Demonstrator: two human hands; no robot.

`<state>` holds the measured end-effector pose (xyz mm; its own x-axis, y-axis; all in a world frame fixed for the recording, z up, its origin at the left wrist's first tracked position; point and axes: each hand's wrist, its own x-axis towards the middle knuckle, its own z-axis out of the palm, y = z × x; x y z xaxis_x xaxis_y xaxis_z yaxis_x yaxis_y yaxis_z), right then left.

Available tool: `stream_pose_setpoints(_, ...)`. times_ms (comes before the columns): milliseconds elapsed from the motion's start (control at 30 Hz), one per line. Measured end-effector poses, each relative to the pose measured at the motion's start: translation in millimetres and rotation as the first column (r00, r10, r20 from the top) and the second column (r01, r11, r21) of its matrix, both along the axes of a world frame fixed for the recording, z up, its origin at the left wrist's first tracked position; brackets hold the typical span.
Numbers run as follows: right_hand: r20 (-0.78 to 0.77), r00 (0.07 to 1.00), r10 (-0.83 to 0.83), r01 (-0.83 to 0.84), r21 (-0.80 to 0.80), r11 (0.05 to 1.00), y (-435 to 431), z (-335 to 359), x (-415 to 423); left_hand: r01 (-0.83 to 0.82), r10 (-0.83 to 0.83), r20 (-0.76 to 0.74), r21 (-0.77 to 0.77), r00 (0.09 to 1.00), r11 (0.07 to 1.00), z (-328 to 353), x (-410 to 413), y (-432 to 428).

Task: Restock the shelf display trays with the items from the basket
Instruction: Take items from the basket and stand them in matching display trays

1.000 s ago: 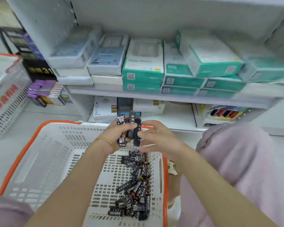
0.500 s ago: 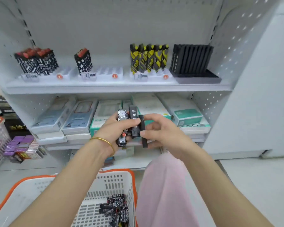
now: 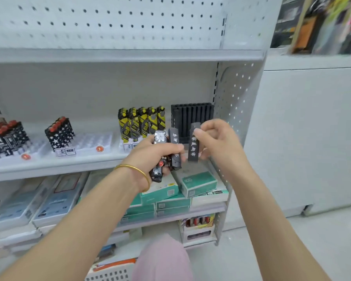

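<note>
The left hand curls its fingers round a bunch of lighters. At its 3 o'clock, the right hand pinches one black lighter upright before the black tray. The basket sits at 6 o'clock.

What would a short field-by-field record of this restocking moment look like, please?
left hand: grips a bundle of lighters, patterns mixed
right hand: pinches a single black lighter with white characters, upright, apart from the bundle
black tray: right end of the shelf, behind the right hand; contents unclear
yellow lighters: upright in a row, left of the black tray
basket: only its rim shows at the bottom edge
</note>
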<state>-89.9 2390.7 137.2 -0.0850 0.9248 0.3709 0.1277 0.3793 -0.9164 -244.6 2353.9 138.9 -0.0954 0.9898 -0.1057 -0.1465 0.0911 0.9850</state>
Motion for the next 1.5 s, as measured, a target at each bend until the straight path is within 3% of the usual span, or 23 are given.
stream_pose_setpoints(200,0.143,0.952,-0.269,0.212,0.326,0.921,46,13,-11,0.015,-0.015,0.006,-0.045,1.0,0.999,-1,6,8)
stream_pose_setpoints(467,0.36,0.839,-0.407,0.213,0.471,0.856,66,6,-35,0.02,-0.02,0.005,-0.065,1.0,0.998,-3,2,9)
stream_pose_setpoints(667,0.381,0.873,-0.303,0.121,0.433,0.893,68,-1,-30,0.036,-0.037,-0.004,-0.081,0.999,0.996,-1,-4,8)
stream_pose_setpoints(1133,0.506,0.818,-0.275,0.041,0.425,0.904,73,8,-31,0.033,-0.03,0.05,-0.079,0.998,0.996,-3,-2,7)
stream_pose_setpoints(1333,0.412,0.873,-0.262,0.087,0.397,0.914,70,0,-31,0.039,-0.035,0.051,-0.072,0.998,0.997,-3,-2,7)
stream_pose_setpoints(1500,0.243,0.952,-0.187,0.109,0.3,0.948,51,6,-22,0.049,-0.045,0.052,-0.072,0.998,0.996,-4,-3,6)
